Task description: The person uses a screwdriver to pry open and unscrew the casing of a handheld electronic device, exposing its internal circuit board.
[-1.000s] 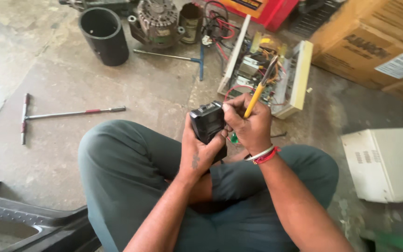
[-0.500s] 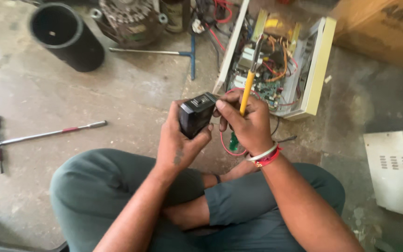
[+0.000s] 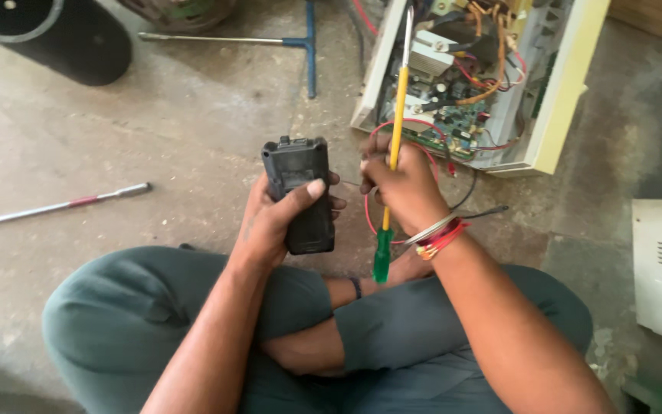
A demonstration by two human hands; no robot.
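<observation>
Left hand [image 3: 273,222] clamped around black handheld device [image 3: 299,193] above the lap, right hand [image 3: 401,184] closed on yellow-shafted screwdriver [image 3: 394,130] and thin probe: likely slip, tip skidding into open circuit box [image 3: 484,84].

Both forearms bare, no sleeves in view. Right hand [image 3: 404,184] wears a stack of bangles at the wrist [image 3: 438,234]: thin silver-toned ones plus red thread bands, some orange in it. Left hand [image 3: 273,218] has nothing on hand or wrist. Trousers [image 3: 155,322] are dull grey-green, plain cloth, with creases at the knees. A dark band [image 3: 356,287] circles one ankle. Feet look bare where they show.
</observation>
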